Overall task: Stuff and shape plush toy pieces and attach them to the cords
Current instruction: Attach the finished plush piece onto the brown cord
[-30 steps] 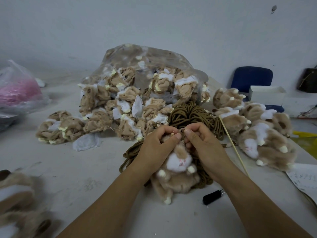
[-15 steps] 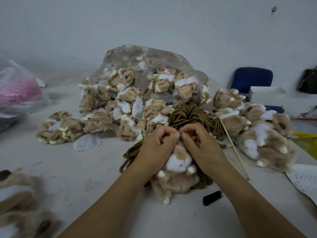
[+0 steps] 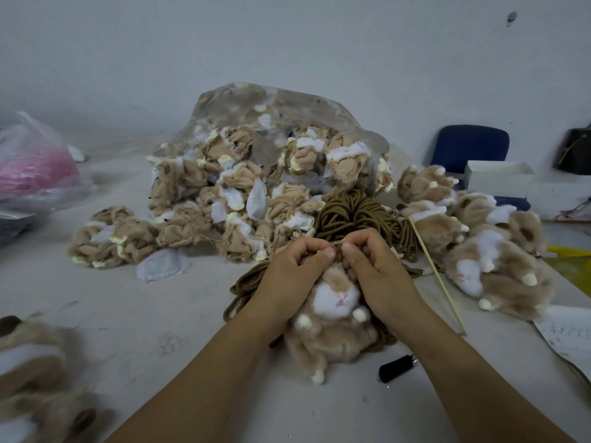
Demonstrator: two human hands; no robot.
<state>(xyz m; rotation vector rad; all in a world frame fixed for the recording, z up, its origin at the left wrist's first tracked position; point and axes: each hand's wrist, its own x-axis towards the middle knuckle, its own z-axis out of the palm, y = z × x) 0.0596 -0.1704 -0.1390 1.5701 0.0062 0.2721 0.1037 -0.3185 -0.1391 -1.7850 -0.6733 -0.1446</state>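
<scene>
**Crown Grip for Cord Attachment**

Your left hand (image 3: 295,271) and right hand (image 3: 375,271) are both curled and clamped on the head of the plush toy (image 3: 335,330) at centre frame, thumbs tip to tip at its crown. This grip probably closes the opening round a strand, but the join itself is hidden. The toy lies face up on the cords (image 3: 355,215), which keeps strands within reach. The stick (image 3: 438,276) lies right of centre, near your right hand, probably for packing. Unstuffed pieces (image 3: 243,187) are heaped at upper centre, finished toys (image 3: 483,251) at right.

You'll find nothing legible here: the white paper sheet (image 3: 567,338) at your right table edge bears faint handwritten marks, too blurred to read.
</scene>
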